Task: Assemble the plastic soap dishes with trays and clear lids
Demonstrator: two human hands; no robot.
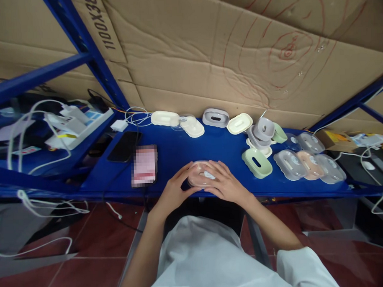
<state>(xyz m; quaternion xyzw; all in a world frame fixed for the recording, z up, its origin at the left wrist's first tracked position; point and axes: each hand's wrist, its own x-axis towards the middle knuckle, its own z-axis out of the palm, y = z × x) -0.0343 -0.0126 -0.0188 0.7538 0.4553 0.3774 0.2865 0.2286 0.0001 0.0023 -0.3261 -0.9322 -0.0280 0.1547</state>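
A pinkish oval dish with a clear lid point(198, 169) lies at the front edge of the blue table point(191, 149), between both hands. My left hand point(177, 190) curves round its left side, thumb at the near edge and fingers at the far edge. Across its right part lies my right hand point(226, 182), fingers over the lid and a white label point(209, 174). To the right sit a green dish point(256, 163) and several lidded dishes, among them a grey one point(289, 164) and an orange one point(310, 165).
Cream dishes point(164, 118), a grey dish point(215, 118) and a stack of dishes point(264, 130) line the back by the cardboard wall point(182, 68). At left are a black phone point(124, 146), a pink-screened device point(144, 165), cables and a power strip point(84, 128).
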